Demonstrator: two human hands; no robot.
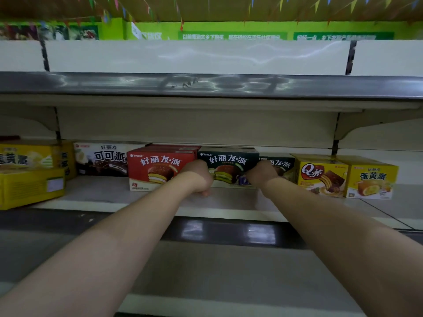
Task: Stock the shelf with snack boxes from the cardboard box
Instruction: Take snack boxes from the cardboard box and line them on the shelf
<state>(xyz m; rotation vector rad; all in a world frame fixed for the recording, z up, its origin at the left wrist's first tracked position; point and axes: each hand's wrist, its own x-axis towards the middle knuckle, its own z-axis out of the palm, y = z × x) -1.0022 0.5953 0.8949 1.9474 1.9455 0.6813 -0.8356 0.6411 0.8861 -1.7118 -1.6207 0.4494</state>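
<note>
A dark green snack box [229, 167] is held upright on the shelf [96, 195], gripped at its two ends: the left hand [198, 177] is curled round its left end, beside the red box [160, 168], and the right hand [261, 173] is curled round its right end. The green box stands back from the shelf's front edge, and a bare strip of shelf is left open in front of it. Behind its right end a second dark green box [280, 164] is seen, partly hidden. Red boxes are ranked one behind another (the exact count cannot be told). To the left one black-and-white box [103, 159] and two yellow boxes [29, 177] are noted, one stacked on the other; to the right two more yellow boxes [320, 176] stand side by side. The upper shelf [206, 84] overhangs closely above.
</note>
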